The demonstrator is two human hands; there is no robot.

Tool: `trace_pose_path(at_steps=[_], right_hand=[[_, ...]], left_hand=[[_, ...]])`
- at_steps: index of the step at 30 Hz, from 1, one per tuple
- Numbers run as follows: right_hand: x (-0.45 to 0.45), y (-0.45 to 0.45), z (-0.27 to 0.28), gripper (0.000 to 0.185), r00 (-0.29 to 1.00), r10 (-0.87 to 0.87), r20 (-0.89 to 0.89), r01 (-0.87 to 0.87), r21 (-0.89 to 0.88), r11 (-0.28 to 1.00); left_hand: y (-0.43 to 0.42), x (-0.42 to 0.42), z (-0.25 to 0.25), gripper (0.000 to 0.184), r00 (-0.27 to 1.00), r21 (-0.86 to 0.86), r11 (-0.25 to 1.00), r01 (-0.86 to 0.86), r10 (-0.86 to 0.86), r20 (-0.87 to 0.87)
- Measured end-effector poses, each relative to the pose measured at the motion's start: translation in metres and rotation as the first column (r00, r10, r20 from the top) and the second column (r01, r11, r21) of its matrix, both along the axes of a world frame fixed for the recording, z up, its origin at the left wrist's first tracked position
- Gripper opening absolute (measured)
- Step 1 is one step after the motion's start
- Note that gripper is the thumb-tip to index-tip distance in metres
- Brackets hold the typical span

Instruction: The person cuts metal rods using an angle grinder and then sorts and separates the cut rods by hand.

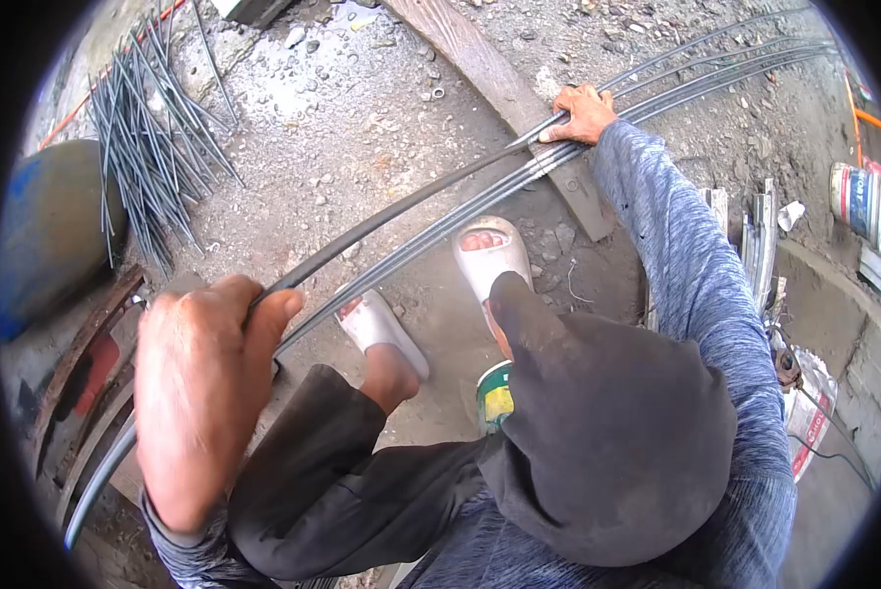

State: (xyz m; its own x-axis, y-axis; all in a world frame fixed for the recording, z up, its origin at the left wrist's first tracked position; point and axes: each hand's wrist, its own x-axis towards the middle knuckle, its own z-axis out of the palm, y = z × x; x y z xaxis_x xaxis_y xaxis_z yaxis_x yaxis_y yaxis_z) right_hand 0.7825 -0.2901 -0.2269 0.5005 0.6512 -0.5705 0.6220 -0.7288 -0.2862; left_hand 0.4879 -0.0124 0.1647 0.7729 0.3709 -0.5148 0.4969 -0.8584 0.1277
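Note:
My left hand (205, 383) is closed around the near end of a long dark bar (381, 214), thicker than the rods beside it. From there the bar slants up to the right, towards my right hand. My right hand (580, 116) grips the thin grey steel rods (440, 228) where they cross a wooden plank (499, 83). The rods lie side by side and run on past the hand to the upper right. Whether the bar's far end joins a rod under my fingers is hard to tell.
Many cut rods (156, 147) lie piled at the upper left, by a blue-stained drum (57, 236). A green and yellow can (496, 395) stands beside my leg. At the right are upright metal pieces (757, 236), a paint can (857, 201) and a white sack (811, 407).

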Motion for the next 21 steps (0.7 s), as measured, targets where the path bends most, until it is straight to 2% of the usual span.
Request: trace_pose_path(at_steps=[2, 3, 5, 7, 9, 12, 15, 16, 19, 20, 21], right_hand=[[-0.001, -0.002, -0.002, 0.076, 1.000, 0.007, 0.031, -0.007, 0.016, 1.000], [-0.001, -0.003, -0.004, 0.077, 0.999, 0.012, 0.044, -0.013, 0.023, 1.000], [-0.003, -0.006, -0.005, 0.079, 0.998, 0.019, 0.059, -0.021, 0.023, 1.000], [-0.003, -0.005, -0.004, 0.081, 0.997, 0.028, 0.066, -0.030, 0.021, 0.999], [-0.004, -0.007, -0.004, 0.082, 0.997, 0.019, 0.070, -0.020, 0.020, 1.000], [-0.004, -0.006, -0.004, 0.082, 0.997, 0.015, 0.070, -0.017, 0.026, 1.000], [-0.006, -0.004, 0.004, 0.080, 0.998, 0.022, 0.055, -0.022, 0.004, 1.000], [-0.006, -0.006, -0.001, 0.077, 0.995, 0.028, 0.097, -0.035, 0.076, 0.997], [-0.007, -0.010, -0.003, 0.073, 0.998, -0.011, 0.069, 0.003, 0.113, 0.994], [-0.008, -0.008, -0.003, 0.072, 0.997, -0.008, 0.073, -0.001, 0.113, 0.994], [-0.006, -0.008, -0.003, 0.072, 0.997, -0.007, 0.083, -0.002, 0.116, 0.993]], left_hand=[[0.019, -0.028, -0.026, 0.030, 0.979, -0.101, 0.980, -0.173, 0.159, -0.130], [0.027, -0.051, -0.047, 0.034, 0.978, -0.149, 0.968, -0.203, 0.191, -0.090], [0.036, -0.086, -0.084, 0.036, 0.942, -0.245, 0.910, -0.335, 0.314, -0.121], [0.044, -0.130, -0.131, 0.033, 0.942, -0.329, 0.885, -0.329, 0.332, -0.050], [0.047, -0.162, -0.176, 0.034, 0.910, -0.417, 0.815, -0.401, 0.406, -0.082], [0.052, -0.197, -0.233, 0.038, 0.952, -0.341, 0.899, -0.276, 0.305, 0.035], [0.048, -0.223, -0.290, 0.042, 0.931, -0.373, 0.871, -0.321, 0.362, 0.044], [0.044, -0.222, -0.286, 0.042, 0.959, -0.321, 0.917, -0.239, 0.275, 0.071], [0.040, -0.216, -0.258, 0.044, 0.917, -0.357, 0.854, -0.378, 0.399, -0.016], [0.049, -0.218, -0.248, 0.044, 0.902, -0.446, 0.790, -0.422, 0.418, -0.113], [0.049, -0.205, -0.226, 0.043, 0.906, -0.459, 0.790, -0.407, 0.414, -0.092]])
